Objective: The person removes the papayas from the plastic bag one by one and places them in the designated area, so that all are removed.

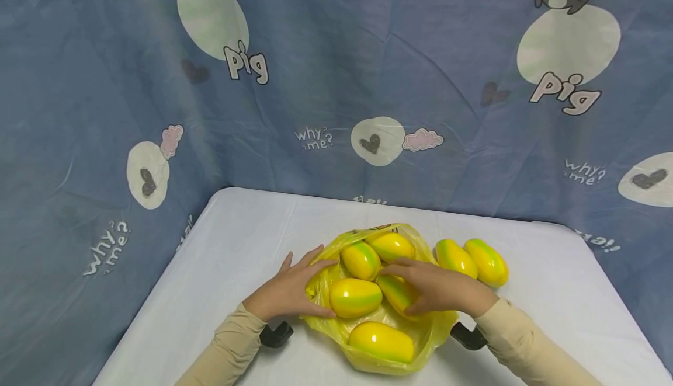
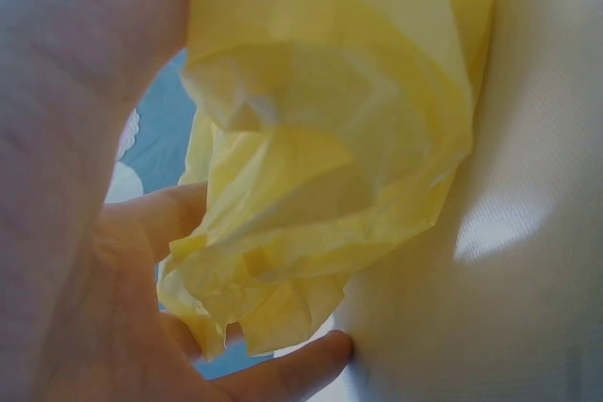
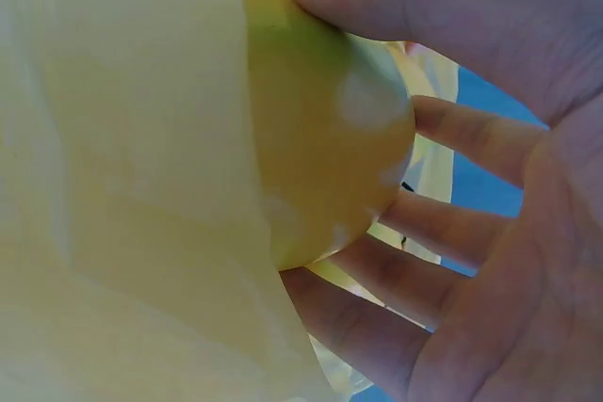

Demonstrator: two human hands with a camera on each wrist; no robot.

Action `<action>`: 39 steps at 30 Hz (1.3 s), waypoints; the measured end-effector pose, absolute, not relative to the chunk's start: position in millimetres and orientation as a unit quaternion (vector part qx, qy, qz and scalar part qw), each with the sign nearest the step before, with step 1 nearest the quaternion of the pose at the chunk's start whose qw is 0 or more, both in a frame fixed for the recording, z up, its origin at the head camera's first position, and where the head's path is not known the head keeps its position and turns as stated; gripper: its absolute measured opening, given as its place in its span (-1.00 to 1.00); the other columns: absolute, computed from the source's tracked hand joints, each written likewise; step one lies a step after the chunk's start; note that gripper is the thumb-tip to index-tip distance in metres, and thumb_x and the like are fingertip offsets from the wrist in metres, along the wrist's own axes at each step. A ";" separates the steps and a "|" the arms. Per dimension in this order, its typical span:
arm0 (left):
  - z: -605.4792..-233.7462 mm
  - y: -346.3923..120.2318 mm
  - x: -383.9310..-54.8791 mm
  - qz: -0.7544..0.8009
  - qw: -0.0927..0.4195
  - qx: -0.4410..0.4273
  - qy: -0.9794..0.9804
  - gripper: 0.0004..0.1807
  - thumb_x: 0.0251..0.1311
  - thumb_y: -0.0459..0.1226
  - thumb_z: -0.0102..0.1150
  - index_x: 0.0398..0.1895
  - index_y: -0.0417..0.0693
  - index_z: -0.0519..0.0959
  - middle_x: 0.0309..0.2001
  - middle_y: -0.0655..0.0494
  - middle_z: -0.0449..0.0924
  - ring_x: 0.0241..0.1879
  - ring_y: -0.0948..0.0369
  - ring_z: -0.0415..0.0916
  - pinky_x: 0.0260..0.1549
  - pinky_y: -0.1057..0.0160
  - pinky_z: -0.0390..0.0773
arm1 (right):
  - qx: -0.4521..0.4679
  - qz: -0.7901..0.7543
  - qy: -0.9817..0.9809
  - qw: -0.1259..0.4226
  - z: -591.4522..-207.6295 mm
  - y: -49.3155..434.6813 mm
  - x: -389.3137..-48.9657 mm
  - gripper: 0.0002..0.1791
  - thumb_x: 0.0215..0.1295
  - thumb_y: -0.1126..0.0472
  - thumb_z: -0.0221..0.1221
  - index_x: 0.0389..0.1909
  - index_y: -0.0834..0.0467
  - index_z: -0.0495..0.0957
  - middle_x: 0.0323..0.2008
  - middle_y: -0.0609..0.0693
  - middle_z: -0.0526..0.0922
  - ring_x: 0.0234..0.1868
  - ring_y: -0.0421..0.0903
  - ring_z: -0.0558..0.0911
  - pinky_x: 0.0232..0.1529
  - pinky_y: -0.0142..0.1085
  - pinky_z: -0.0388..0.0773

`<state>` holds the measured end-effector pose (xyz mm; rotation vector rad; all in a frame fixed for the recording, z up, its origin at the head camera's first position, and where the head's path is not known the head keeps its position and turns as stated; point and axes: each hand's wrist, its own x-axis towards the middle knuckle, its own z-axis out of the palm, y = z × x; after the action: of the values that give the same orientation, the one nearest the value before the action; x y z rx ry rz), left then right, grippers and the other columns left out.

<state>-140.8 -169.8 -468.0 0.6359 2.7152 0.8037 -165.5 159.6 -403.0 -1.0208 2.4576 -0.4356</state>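
A thin yellow plastic bag (image 1: 326,326) lies spread on the table with its mouth facing up. Several glossy yellow-green mangoes sit inside, among them a left one (image 1: 356,298), a front one (image 1: 382,342) and a back one (image 1: 390,247). My right hand (image 1: 441,287) reaches into the bag and grips a mango (image 3: 330,129), thumb on one side and fingers around the other. On the bag's left side, my left hand (image 1: 286,292) rests with fingers and thumb spread over the rim. The left wrist view shows crumpled plastic (image 2: 301,176) before that palm.
Two more mangoes, a nearer one (image 1: 455,258) and a farther one (image 1: 486,262), lie side by side on the white table (image 1: 252,228), right of the bag. A blue printed curtain (image 1: 315,82) hangs behind the table and along its left side.
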 end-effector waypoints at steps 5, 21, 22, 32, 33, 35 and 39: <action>-468.3 -169.7 -141.2 0.273 0.120 0.217 0.930 0.12 -0.15 0.40 0.48 0.54 0.30 0.32 0.68 -0.06 -0.03 0.62 -0.06 0.10 0.54 -0.48 -0.31 | -0.355 -0.177 0.892 0.215 -404.0 163.3 -164.6 -0.15 0.12 0.19 0.47 0.47 -0.04 0.39 0.44 0.06 0.42 0.28 0.02 0.57 0.29 0.02 0.60; -469.4 -169.9 -142.4 0.271 0.122 0.218 0.930 0.13 -0.16 0.41 0.47 0.54 0.32 0.32 0.68 -0.04 -0.04 0.62 -0.06 0.10 0.54 -0.47 -0.32 | -0.329 -0.273 0.892 0.149 -408.4 181.3 -163.7 -0.11 0.14 0.19 0.49 0.51 -0.09 0.35 0.50 0.05 0.38 0.47 0.14 0.40 0.38 0.16 0.49; -469.3 -169.9 -142.3 0.270 0.123 0.217 0.930 0.13 -0.16 0.41 0.48 0.54 0.31 0.32 0.68 -0.04 -0.04 0.62 -0.06 0.10 0.54 -0.46 -0.31 | -0.330 -0.279 0.890 0.144 -408.8 182.6 -163.8 -0.11 0.15 0.19 0.49 0.51 -0.09 0.34 0.50 0.04 0.38 0.45 0.12 0.43 0.32 0.08 0.56; -469.7 -169.6 -142.3 0.268 0.121 0.216 0.931 0.13 -0.16 0.41 0.48 0.54 0.32 0.32 0.68 -0.04 -0.04 0.62 -0.06 0.11 0.54 -0.47 -0.30 | -0.308 -0.347 0.880 0.103 -412.8 193.4 -161.9 -0.07 0.15 0.17 0.51 0.53 -0.15 0.30 0.53 -0.06 0.35 0.54 0.14 0.33 0.40 0.20 0.47; -469.9 -169.6 -142.3 0.269 0.121 0.217 0.930 0.12 -0.16 0.42 0.47 0.54 0.32 0.32 0.68 -0.04 -0.04 0.62 -0.07 0.11 0.54 -0.47 -0.30 | -0.302 -0.356 0.879 0.101 -413.7 194.4 -161.1 -0.07 0.16 0.16 0.51 0.53 -0.17 0.30 0.53 -0.06 0.34 0.54 0.13 0.33 0.38 0.21 0.48; -470.1 -169.7 -142.3 0.271 0.122 0.217 0.930 0.12 -0.16 0.42 0.47 0.54 0.33 0.32 0.69 -0.04 -0.05 0.62 -0.06 0.11 0.54 -0.47 -0.31 | -0.295 -0.370 0.876 0.092 -415.5 196.1 -159.2 -0.08 0.17 0.14 0.51 0.53 -0.20 0.29 0.54 -0.01 0.32 0.53 0.16 0.34 0.33 0.22 0.52; -469.6 -169.6 -141.9 0.273 0.124 0.216 0.929 0.12 -0.15 0.42 0.47 0.54 0.33 0.32 0.69 -0.03 -0.06 0.62 -0.06 0.09 0.54 -0.47 -0.33 | -0.279 -0.394 0.874 0.061 -418.6 199.8 -156.2 -0.08 0.18 0.11 0.51 0.53 -0.20 0.28 0.55 0.09 0.29 0.50 0.20 0.37 0.23 0.20 0.62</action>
<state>-141.9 -169.6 -469.6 0.6287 2.7089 0.7957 -156.2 199.8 -418.6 -0.8446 2.6424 -1.1910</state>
